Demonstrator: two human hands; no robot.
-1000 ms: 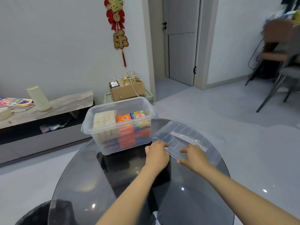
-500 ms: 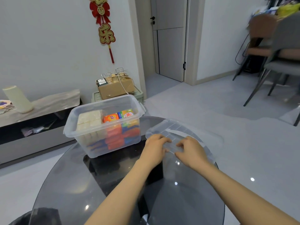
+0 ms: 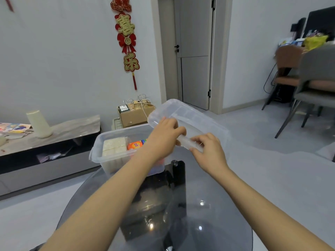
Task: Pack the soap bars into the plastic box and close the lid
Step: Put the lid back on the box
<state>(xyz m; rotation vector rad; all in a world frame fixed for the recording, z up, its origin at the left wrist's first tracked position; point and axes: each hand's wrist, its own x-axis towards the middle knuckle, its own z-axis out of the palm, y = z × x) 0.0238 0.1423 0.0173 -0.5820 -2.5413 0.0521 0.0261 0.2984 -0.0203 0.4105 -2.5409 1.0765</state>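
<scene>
The clear plastic box (image 3: 101, 153) stands on the round glass table (image 3: 208, 214), its top uncovered. Inside lie white soap bars (image 3: 114, 146) on the left and an orange wrapped bar (image 3: 136, 144) beside them; my left forearm hides the rest. The clear lid (image 3: 195, 120) is in the air, tilted, above and to the right of the box. My left hand (image 3: 164, 137) grips its near edge on the left, and my right hand (image 3: 208, 151) pinches the same edge further right.
A low cabinet (image 3: 59, 134) with a white cylinder (image 3: 39, 125) runs along the left wall. A cardboard box (image 3: 135, 113) sits on the floor behind the table. Chairs (image 3: 311, 87) stand at the far right, a door (image 3: 194, 51) behind.
Both hands have lifted the lid off the table and carried it up and leftward toward the box. The camera view has tilted up.
</scene>
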